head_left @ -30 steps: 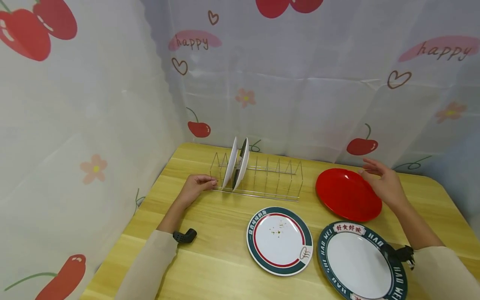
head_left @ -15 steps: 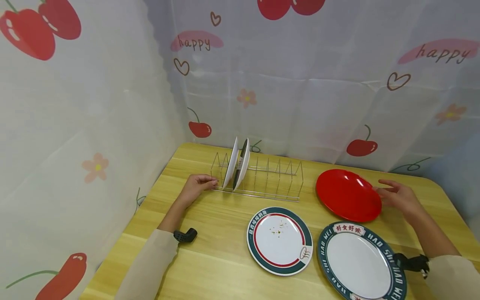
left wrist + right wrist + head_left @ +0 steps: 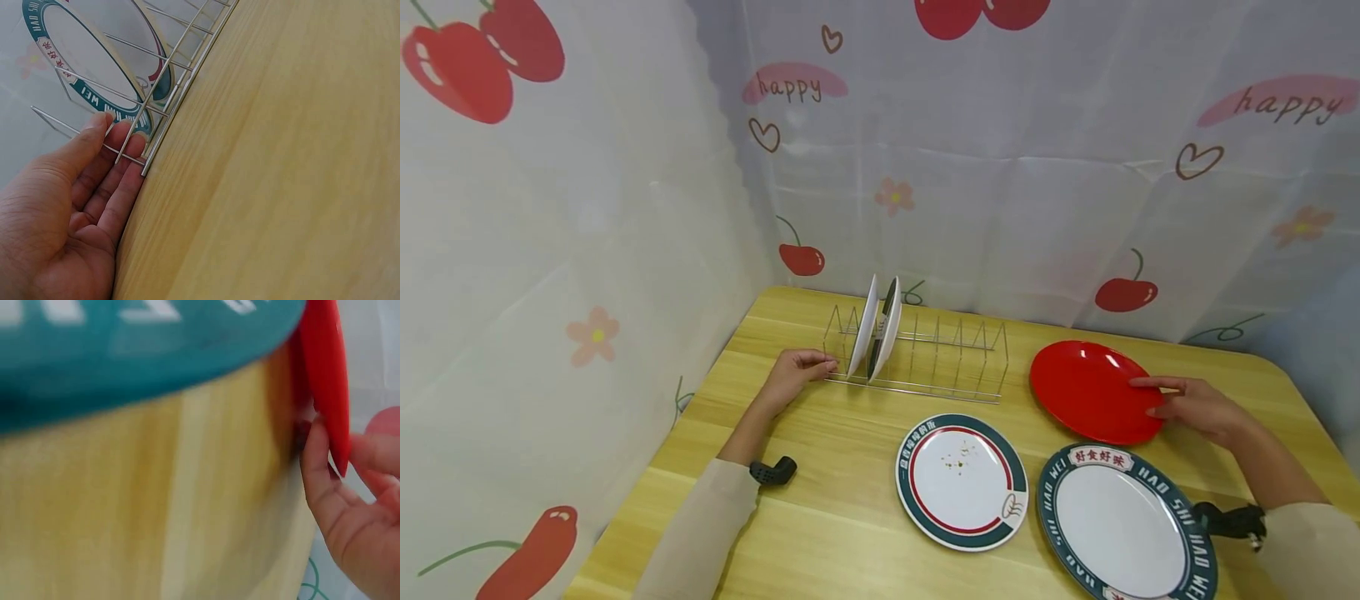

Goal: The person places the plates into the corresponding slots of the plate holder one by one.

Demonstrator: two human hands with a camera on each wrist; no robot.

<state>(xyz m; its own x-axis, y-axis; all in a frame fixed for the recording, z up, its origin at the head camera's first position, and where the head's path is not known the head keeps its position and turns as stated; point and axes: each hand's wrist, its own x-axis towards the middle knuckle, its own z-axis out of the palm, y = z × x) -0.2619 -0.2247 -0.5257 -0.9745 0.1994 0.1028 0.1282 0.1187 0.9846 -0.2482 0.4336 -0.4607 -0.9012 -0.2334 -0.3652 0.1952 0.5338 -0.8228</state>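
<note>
My left hand (image 3: pixel 796 373) holds the left end of a wire dish rack (image 3: pixel 936 392), thumb and fingers about its end wires in the left wrist view. Two plates stand on edge in the rack's left slots; a white plate with a green rim (image 3: pixel 94 56) shows there. Far right, a red plate (image 3: pixel 1086 392) lies on the table. My right hand (image 3: pixel 1202 408) grips its right edge. In the right wrist view the red plate's rim (image 3: pixel 331 381) sits between digits on both faces of it.
A smaller white plate with a green and red rim (image 3: pixel 958 483) lies in front of the rack, specks at its middle. To its right is a large green-rimmed plate (image 3: pixel 1120 533), partly under the right wrist strap. A printed cloth (image 3: pixel 1000 208) hangs behind the wooden table (image 3: pixel 835 517).
My right hand has moved from the red plate's upper right edge down to its right edge and taken hold of the rim. My left hand stays at the rack.
</note>
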